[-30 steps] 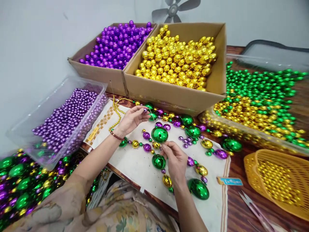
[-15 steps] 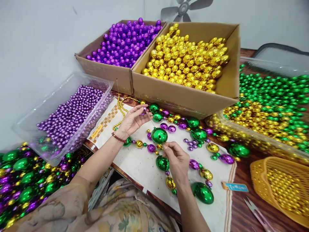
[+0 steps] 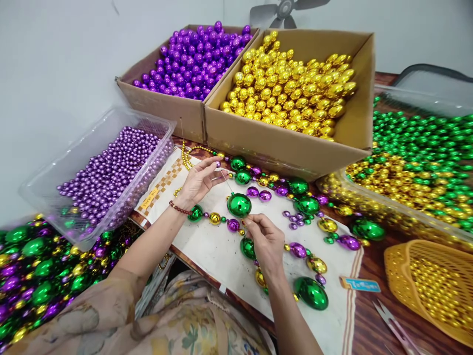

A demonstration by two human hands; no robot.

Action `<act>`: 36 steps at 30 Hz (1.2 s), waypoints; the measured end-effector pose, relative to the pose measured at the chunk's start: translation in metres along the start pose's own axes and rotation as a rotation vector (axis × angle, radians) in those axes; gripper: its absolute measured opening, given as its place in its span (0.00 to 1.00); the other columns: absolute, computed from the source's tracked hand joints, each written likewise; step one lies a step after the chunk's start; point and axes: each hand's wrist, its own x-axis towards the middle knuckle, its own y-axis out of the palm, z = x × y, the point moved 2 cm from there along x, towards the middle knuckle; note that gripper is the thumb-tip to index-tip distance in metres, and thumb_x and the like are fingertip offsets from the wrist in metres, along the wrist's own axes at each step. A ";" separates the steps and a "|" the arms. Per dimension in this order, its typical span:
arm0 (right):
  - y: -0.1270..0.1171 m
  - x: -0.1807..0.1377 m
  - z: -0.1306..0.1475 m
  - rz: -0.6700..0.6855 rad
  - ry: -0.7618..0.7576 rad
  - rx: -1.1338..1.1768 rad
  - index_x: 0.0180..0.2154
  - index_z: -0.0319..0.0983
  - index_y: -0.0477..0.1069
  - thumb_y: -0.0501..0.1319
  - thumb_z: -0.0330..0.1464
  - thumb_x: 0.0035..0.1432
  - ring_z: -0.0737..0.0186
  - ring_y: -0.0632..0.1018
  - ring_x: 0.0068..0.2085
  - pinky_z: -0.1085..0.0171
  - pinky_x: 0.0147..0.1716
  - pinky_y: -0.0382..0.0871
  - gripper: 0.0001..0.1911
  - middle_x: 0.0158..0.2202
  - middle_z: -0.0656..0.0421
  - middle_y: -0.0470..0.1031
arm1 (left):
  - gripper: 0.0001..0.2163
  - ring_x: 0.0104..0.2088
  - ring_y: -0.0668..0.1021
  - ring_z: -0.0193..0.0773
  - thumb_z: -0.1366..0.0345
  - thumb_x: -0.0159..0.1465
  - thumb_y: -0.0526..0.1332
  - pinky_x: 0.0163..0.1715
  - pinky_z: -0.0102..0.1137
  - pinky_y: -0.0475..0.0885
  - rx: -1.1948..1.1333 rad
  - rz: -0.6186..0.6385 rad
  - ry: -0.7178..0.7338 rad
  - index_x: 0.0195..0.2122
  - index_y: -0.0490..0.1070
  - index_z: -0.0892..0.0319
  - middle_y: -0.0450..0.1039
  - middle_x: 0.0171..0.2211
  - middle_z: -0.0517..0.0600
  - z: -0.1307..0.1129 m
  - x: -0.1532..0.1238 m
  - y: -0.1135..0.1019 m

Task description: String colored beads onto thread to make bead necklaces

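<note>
My left hand (image 3: 202, 181), with a brown bead bracelet at its wrist, pinches a small purple bead (image 3: 218, 164) between thumb and forefinger. From near its fingers a thin thread (image 3: 226, 181) runs down to a large shiny green bead (image 3: 239, 204). Just under that bead, the thumb and fingertips of my right hand (image 3: 266, 240) are closed on the bead strand; the exact spot gripped is partly hidden. Green, gold and purple beads of the strand lie on the white cloth (image 3: 207, 251). Nearby on the cloth sit loose small purple beads (image 3: 293, 220) and two larger purple ones (image 3: 258, 194).
Cardboard boxes of purple balls (image 3: 195, 59) and gold beads (image 3: 288, 88) stand behind. A transparent tray of purple beads (image 3: 114, 158) is left; a bin of green and gold beads (image 3: 414, 148), a yellow basket (image 3: 397, 261) and scissors (image 3: 393, 325) are right. Finished-looking bead strands (image 3: 40, 271) pile lower left.
My left hand has shifted slightly left with the purple bead. The large green bead and my right hand have moved a little left too. The view has tilted slightly.
</note>
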 end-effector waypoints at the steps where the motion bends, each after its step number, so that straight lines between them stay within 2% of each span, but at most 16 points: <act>1: 0.001 0.000 0.000 0.003 0.001 -0.002 0.27 0.39 0.74 0.64 0.39 0.55 0.67 0.67 0.23 0.67 0.23 0.61 0.11 0.20 0.63 0.68 | 0.09 0.39 0.83 0.39 0.67 0.59 0.70 0.49 0.40 0.77 -0.005 -0.010 -0.005 0.42 0.79 0.58 0.80 0.38 0.50 0.000 0.000 -0.001; 6: 0.003 0.000 0.001 -0.006 0.014 -0.009 0.27 0.39 0.73 0.64 0.39 0.55 0.66 0.67 0.22 0.67 0.23 0.61 0.11 0.20 0.64 0.68 | 0.07 0.37 0.83 0.37 0.67 0.59 0.71 0.49 0.41 0.76 -0.012 -0.058 -0.029 0.39 0.79 0.58 0.80 0.38 0.49 0.002 0.000 -0.002; 13: 0.005 -0.005 -0.001 -0.029 0.027 -0.033 0.28 0.39 0.74 0.63 0.40 0.56 0.66 0.67 0.21 0.67 0.23 0.61 0.11 0.18 0.64 0.67 | 0.07 0.38 0.82 0.37 0.68 0.59 0.70 0.51 0.41 0.75 -0.003 -0.064 -0.041 0.39 0.79 0.59 0.80 0.38 0.49 0.001 -0.003 0.000; 18: 0.010 -0.001 -0.001 -0.044 0.042 0.030 0.29 0.38 0.75 0.65 0.40 0.54 0.67 0.67 0.22 0.67 0.22 0.61 0.11 0.19 0.64 0.67 | 0.13 0.37 0.82 0.35 0.69 0.57 0.71 0.51 0.39 0.73 0.049 -0.068 -0.019 0.44 0.78 0.58 0.79 0.37 0.47 0.006 -0.009 0.001; 22: 0.021 0.011 -0.001 -0.035 0.106 0.113 0.31 0.37 0.76 0.67 0.42 0.51 0.67 0.68 0.21 0.67 0.21 0.62 0.13 0.19 0.64 0.69 | 0.12 0.41 0.81 0.36 0.64 0.59 0.70 0.44 0.31 0.73 0.076 -0.034 -0.050 0.44 0.79 0.60 0.80 0.38 0.50 0.024 -0.021 0.006; 25: 0.032 0.017 -0.004 0.000 0.154 0.160 0.30 0.37 0.75 0.67 0.41 0.50 0.68 0.66 0.19 0.68 0.20 0.60 0.13 0.18 0.64 0.68 | 0.12 0.42 0.80 0.37 0.57 0.62 0.67 0.41 0.29 0.73 0.022 -0.082 -0.022 0.42 0.78 0.59 0.79 0.38 0.50 0.037 -0.025 0.014; 30: 0.031 0.031 0.000 0.140 0.125 0.120 0.31 0.38 0.76 0.67 0.43 0.50 0.67 0.69 0.19 0.68 0.18 0.61 0.14 0.19 0.63 0.71 | 0.08 0.32 0.79 0.33 0.60 0.62 0.67 0.34 0.28 0.72 0.016 -0.181 0.090 0.36 0.75 0.58 0.72 0.27 0.44 0.039 -0.011 0.028; 32: 0.021 0.043 0.011 0.139 0.062 0.082 0.32 0.39 0.77 0.68 0.44 0.51 0.66 0.73 0.21 0.68 0.19 0.63 0.15 0.22 0.61 0.74 | 0.08 0.28 0.78 0.32 0.59 0.61 0.66 0.31 0.27 0.71 0.106 -0.147 0.118 0.34 0.76 0.59 0.72 0.25 0.44 0.034 -0.003 0.032; 36: 0.004 0.073 0.043 0.018 -0.115 0.044 0.36 0.40 0.79 0.66 0.43 0.54 0.68 0.73 0.21 0.68 0.19 0.64 0.14 0.25 0.61 0.75 | 0.10 0.26 0.75 0.32 0.58 0.59 0.68 0.29 0.28 0.69 0.364 0.060 0.106 0.30 0.77 0.60 0.73 0.23 0.46 0.027 0.007 0.040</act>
